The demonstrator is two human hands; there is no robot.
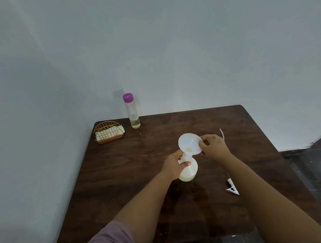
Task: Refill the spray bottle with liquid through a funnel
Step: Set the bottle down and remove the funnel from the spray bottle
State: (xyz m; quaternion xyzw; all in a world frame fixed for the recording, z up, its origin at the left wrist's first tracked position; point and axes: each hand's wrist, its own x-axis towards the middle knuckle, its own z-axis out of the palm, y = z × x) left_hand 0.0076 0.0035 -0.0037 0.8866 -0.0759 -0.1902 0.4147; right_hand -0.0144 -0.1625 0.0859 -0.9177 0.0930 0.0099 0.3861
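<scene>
A white spray bottle body (190,171) stands on the dark wooden table (121,169) with no head on it. My left hand (174,164) grips it around the shoulder and neck. A white funnel (188,145) sits in the bottle's neck, tilted toward me, and a little yellowish liquid shows at its throat. My right hand (214,146) pinches the funnel's right rim. The white spray head (233,188) with its dip tube lies on the table to the right, partly hidden behind my right forearm. A clear bottle with a purple cap (132,111) holds a little pale liquid at the back left.
A gold wire basket (109,132) with white napkins sits at the table's back left corner. A grey wall runs behind and to the left. The table's right edge drops to a dark tiled floor (316,169).
</scene>
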